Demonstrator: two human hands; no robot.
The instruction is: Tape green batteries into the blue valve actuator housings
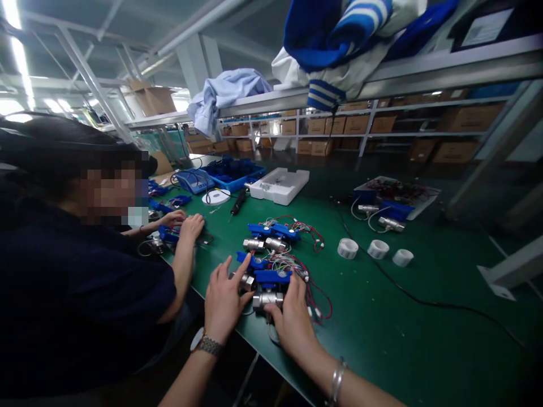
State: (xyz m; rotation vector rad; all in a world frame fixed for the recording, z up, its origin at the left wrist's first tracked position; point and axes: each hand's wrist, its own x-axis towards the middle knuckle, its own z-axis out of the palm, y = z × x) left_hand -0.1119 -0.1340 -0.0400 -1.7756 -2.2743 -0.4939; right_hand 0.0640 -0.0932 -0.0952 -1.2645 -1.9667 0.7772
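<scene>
Several blue-topped metal valve units with red, green and white wires lie in a cluster on the green table (pixel 382 316). My left hand (pixel 223 297), a watch on its wrist, rests with fingers spread on one unit (pixel 246 278) at the near left of the cluster. My right hand (pixel 292 319), with bracelets on the wrist, curls round the nearest unit (pixel 268 298) by its silver metal body. Two more units (pixel 271 236) lie just behind.
A co-worker in dark clothes sits at my left, hands (pixel 186 223) on similar blue parts. Three white tape rolls (pixel 375 249), a black cable (pixel 424 299), a white tray (pixel 280 185), a blue bin (pixel 233 172) and more valves (pixel 388 217) sit farther back. Cartons fill shelves behind.
</scene>
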